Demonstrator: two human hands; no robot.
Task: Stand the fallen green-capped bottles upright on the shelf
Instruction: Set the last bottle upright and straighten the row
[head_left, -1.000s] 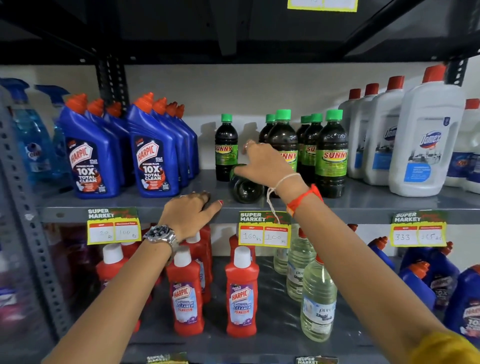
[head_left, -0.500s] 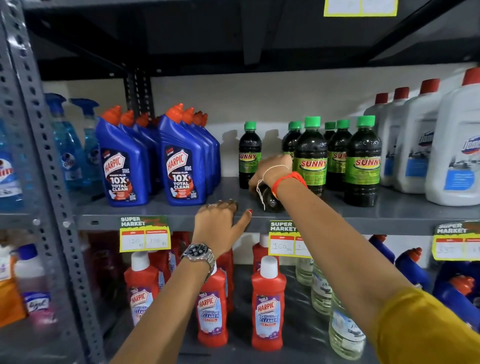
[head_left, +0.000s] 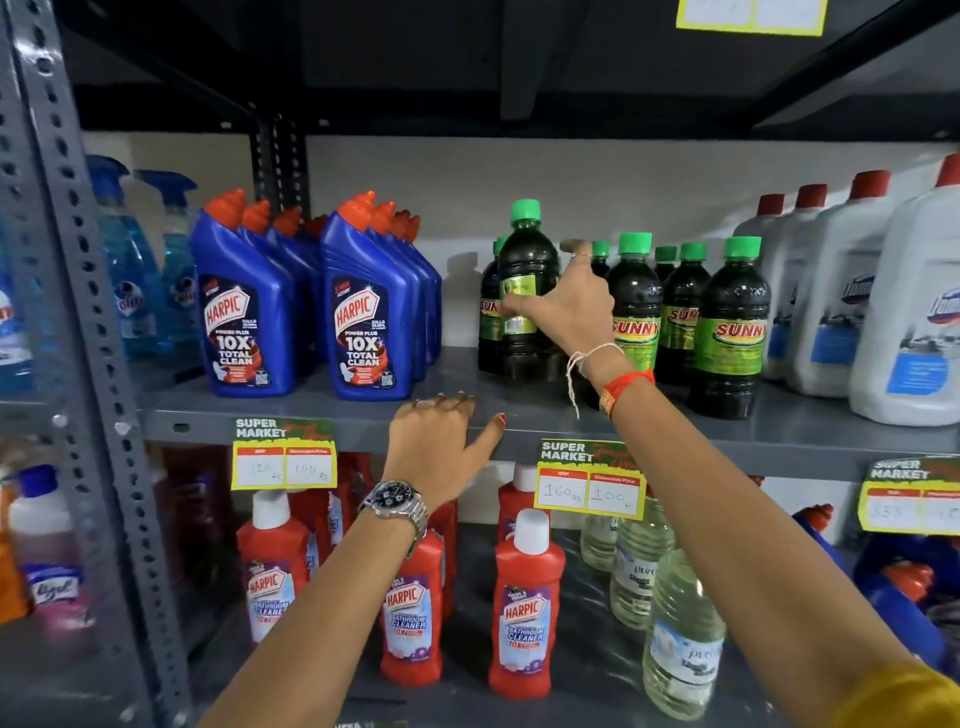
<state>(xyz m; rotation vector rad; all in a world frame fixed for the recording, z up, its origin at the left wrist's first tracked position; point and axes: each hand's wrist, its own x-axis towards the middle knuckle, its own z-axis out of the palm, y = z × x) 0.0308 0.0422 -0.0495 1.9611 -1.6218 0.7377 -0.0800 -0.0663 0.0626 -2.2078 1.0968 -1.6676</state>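
A dark green-capped bottle (head_left: 525, 260) stands upright near the middle of the grey shelf (head_left: 332, 415), its label turned away. My right hand (head_left: 569, 306) grips it around the label from the right side. Another green-capped bottle (head_left: 488, 312) stands just behind it on the left. Several more upright Sunny bottles (head_left: 730, 332) stand to the right. My left hand (head_left: 439, 447) rests flat on the shelf's front edge, fingers spread, holding nothing. I see no bottle lying on its side.
Blue Harpic bottles (head_left: 363, 312) stand left of the green-capped group, white Domex jugs (head_left: 919, 322) to the right. Price tags (head_left: 589, 483) hang from the shelf edge. Red Harpic bottles (head_left: 524, 613) and clear bottles (head_left: 680, 634) fill the shelf below. A steel upright (head_left: 88, 364) runs down the left.
My right hand has lifted the lying bottle from the shelf and turned it upright. The camera has moved closer and left. My left hand has stayed on the shelf edge.
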